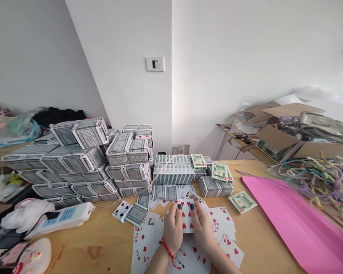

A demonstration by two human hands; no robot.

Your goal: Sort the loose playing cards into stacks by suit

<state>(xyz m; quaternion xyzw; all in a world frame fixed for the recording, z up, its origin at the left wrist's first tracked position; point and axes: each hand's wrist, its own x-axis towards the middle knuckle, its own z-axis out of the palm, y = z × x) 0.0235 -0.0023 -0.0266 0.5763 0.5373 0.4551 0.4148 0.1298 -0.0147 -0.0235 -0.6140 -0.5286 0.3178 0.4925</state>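
Wrapped stacks (91,161) left, paper sheet (291,224) right

Head-worn single view, forward and down over the hands (186,224), close above the tabletop (103,236).

White power strip (65,217) on wood surface (103,238), L side, w/ crumpled white plastic (25,215) beside it. R side: pink sheet (297,224), tangled multicolor cords (311,177), open cardboard box (321,150) w/ shiny gray pouch (326,127). Wall plate (155,64) up ctr.
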